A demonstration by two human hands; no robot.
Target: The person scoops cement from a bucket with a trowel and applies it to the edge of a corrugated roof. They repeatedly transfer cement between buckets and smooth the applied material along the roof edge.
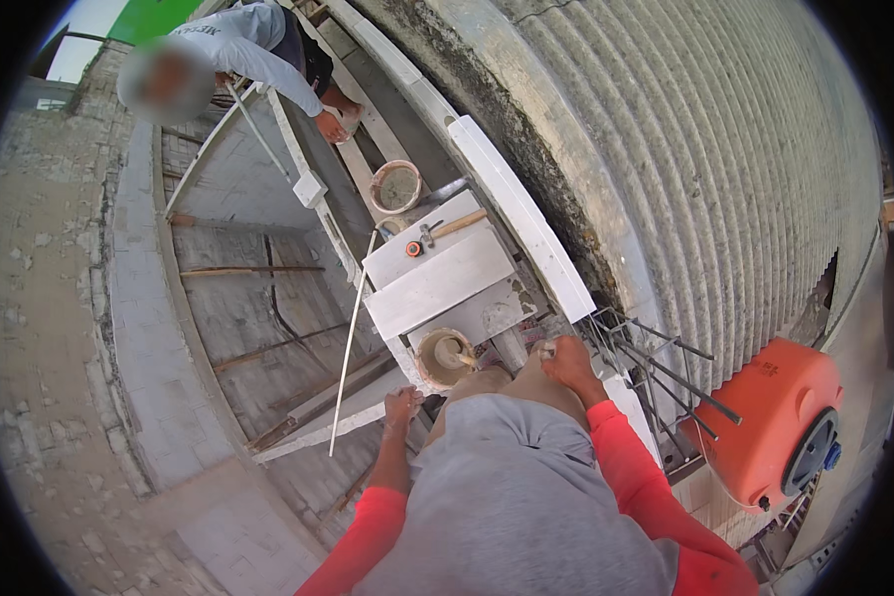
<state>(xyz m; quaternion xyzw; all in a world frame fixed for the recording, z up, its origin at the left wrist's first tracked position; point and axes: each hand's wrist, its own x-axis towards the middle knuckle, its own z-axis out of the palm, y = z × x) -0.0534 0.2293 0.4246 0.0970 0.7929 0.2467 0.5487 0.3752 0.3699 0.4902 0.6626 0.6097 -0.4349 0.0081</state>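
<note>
My left hand (402, 405) is beside the narrow wall top, left of my legs; its fingers are curled in and nothing shows in them. Over my right thigh, my right hand (568, 364) is closed with fingertips together, and what it may hold is hidden. Between my knees and the blocks stands a round bucket (425, 348) with wet mortar and a handle sticking out. Ahead lie large white blocks (442, 283). A wooden-handled hammer (459, 223) and an orange tape measure (414, 248) rest on one of them.
A long white rod (351, 363) leans at the left. Beyond the blocks is another mortar bucket (395, 187). A person (258, 50) bends over the far wall. Rebar (666, 372) juts out at right, near an orange tank (770, 422) and corrugated roofing (705, 149). A drop opens at left.
</note>
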